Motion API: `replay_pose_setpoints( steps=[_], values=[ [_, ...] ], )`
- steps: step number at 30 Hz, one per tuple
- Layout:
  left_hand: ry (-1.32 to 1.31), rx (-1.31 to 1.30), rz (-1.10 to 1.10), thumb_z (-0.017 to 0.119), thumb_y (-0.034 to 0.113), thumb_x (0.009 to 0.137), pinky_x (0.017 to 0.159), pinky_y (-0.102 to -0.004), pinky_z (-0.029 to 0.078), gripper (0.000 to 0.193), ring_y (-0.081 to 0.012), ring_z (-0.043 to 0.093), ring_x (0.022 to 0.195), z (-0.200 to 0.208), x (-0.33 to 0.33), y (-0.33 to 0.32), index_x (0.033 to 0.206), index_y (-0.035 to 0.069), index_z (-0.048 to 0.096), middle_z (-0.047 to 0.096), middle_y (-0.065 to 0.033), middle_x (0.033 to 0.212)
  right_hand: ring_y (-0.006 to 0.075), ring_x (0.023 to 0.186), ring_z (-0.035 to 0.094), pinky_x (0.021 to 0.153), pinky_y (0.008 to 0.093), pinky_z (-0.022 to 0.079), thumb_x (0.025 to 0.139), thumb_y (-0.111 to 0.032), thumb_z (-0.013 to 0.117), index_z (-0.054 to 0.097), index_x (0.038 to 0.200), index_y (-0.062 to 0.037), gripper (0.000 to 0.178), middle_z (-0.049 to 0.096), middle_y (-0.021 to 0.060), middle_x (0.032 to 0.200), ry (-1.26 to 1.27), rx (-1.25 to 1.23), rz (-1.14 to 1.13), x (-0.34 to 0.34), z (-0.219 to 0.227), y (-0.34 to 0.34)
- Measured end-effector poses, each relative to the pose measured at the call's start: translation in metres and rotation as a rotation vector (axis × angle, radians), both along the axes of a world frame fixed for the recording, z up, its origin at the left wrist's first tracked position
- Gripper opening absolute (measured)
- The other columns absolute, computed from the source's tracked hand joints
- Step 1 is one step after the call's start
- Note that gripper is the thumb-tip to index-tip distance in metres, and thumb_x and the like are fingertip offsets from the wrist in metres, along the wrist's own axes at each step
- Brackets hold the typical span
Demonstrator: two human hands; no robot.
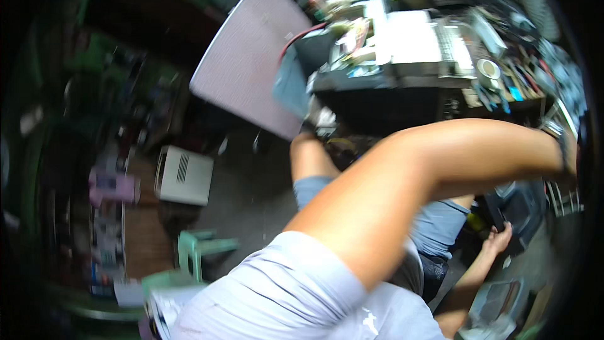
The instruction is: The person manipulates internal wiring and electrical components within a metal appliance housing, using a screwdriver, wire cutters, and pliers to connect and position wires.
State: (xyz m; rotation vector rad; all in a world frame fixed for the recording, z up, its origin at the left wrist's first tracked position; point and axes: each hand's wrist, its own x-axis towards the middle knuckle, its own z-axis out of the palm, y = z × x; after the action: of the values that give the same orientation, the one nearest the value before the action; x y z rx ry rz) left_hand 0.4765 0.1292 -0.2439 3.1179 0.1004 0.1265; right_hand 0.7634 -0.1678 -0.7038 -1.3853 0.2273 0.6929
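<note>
Black case touched by the right hand, grip open; left hand's grip unclear.

Dim workshop, cluttered workbench, grey floor, green plastic stool, white box

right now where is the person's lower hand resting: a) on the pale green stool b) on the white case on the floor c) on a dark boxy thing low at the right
c: the hand lies against the dark boxy thing, far from the stool.

white flat box | on cluttered bench | upper centre-right
</note>
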Motion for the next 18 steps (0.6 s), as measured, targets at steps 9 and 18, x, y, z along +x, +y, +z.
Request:
replay_pose_setpoints(
  steps=[9, 18],
  values=[
    [0.075, 0.001, 0.068, 0.071, 0.025, 0.094, 0.121, -0.0521, 0.040, 0.065, -0.0368, 0.047, 0.148, -0.041, 0.029, 0.021, 0.154, 0.017, 0.049, 0.051, -0.0170, 0.157, 0.0292, 0.104, 0.065, 0.091, 0.0435, 0.057, 0.103, -0.022, 0.061, 0.066, 0.126, 0.0006, 0.033, 0.068, 0.0164, 0.122, -0.044, 0.109, 0.036, -0.028, 0.048, 0.092],
    [0.200, -0.094, 0.005, 0.082, 0.027, 0.084, 0.120, -0.0570, 0.041, 0.088, -0.0401, 0.044, 0.150, -0.156, 0.110, 0.017, 0.162, 0.025, 0.042, 0.047, -0.0171, 0.162, 0.0285, 0.109, 0.071, 0.095, 0.0488, 0.063, 0.100, -0.014, 0.070, 0.071, 0.115, 0.0026, 0.023, 0.070, 0.0158, 0.115, 0.049, 0.351, 0.044, -0.080, 0.103, 0.119]
  ],
)
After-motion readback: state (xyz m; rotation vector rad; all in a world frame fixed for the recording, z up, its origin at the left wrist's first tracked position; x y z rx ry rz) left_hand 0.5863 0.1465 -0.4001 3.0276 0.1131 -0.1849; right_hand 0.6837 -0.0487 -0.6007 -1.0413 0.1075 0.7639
